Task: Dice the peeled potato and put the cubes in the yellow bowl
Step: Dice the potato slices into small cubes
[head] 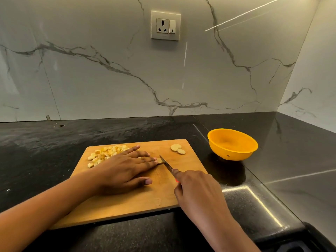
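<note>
A wooden cutting board [127, 200] lies on the black counter. A pile of potato cubes [107, 153] sits at its far left. My left hand [123, 170] lies flat on the board, its straight fingertips pressing a small potato piece [161, 160]. My right hand [196, 190] grips a knife [167, 165] with a red handle, forefinger along the blade's back. The blade rests against the piece held under the left fingertips. Two round potato slices [177, 149] lie at the board's far right. The yellow bowl [232, 144] stands to the right of the board with nothing visible inside.
A marble wall with a socket [165, 25] rises behind the counter. The wall turns a corner at the right, behind the bowl. A dark sink edge [298, 239] shows at the bottom right.
</note>
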The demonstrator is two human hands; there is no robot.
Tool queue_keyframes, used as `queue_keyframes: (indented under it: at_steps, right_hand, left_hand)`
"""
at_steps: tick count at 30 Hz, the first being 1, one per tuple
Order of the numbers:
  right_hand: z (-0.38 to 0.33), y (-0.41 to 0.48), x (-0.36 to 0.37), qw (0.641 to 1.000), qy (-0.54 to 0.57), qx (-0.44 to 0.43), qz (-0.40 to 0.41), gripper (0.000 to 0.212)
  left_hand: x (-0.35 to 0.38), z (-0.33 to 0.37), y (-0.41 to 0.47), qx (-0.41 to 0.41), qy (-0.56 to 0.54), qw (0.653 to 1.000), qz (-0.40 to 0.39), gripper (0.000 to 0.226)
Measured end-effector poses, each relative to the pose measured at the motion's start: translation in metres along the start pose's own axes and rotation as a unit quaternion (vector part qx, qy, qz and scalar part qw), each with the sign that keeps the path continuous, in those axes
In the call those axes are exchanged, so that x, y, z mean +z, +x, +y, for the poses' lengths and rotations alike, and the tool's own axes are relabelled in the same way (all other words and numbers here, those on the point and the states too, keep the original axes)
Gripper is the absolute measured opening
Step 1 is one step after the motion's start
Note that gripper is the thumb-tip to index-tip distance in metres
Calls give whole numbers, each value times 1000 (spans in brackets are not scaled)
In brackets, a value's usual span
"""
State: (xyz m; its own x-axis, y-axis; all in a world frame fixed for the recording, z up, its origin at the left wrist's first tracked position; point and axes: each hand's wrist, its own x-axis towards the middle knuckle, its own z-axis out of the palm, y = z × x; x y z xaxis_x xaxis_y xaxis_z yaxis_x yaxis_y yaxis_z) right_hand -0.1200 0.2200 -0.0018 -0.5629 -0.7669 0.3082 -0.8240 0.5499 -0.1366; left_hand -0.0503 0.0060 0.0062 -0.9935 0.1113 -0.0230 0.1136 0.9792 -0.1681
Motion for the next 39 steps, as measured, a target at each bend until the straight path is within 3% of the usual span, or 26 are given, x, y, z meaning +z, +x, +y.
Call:
queue_keyframes:
  at_steps: [5,17,31,39]
  right_hand:
    - [-8,24,2,998,-28,-1,-65,47]
    - [1,-5,-8,997,55,-2,47,48]
    - [-9,6,-2,1000,15,-10,1,48]
    - [-15,27,3,997,-19,-12,-67,47]
  left_hand:
    - [0,0,-1,2,-3,1000,0,67]
    - [5,-4,-5,11,-19,1000,21,70]
    - [4,-3,-3,7,30,999,25,63]
    - [5,-3,-2,7,27,999,21,68]
